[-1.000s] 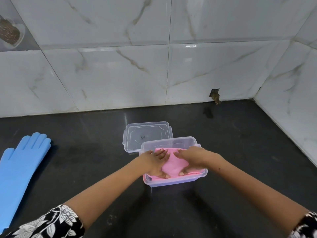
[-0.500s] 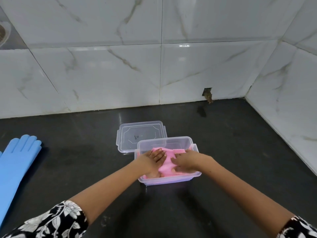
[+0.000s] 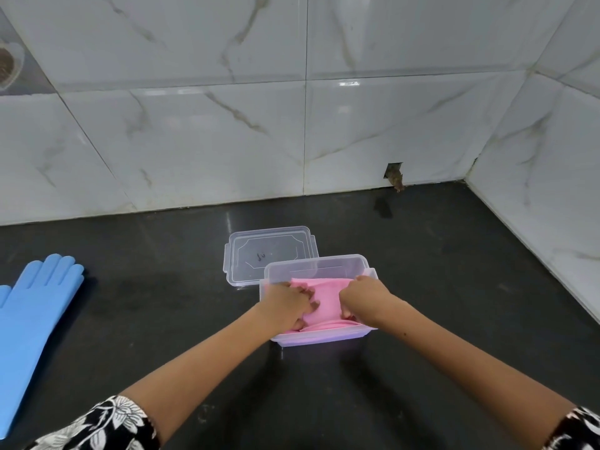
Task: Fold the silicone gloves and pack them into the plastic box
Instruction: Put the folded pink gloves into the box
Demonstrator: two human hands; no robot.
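Inside the plastic box [image 3: 316, 266], folded pink glove [image 3: 325, 295] between both hands' curled, pinching grip.

You have one view only, worn on your head, looking forward and steeply down across the black counter [image 3: 454, 319] toward the tiled wall [image 3: 227, 141] and its right-hand corner. It sits close above your forearms, wide-angle, bending the tile lines at the edges.
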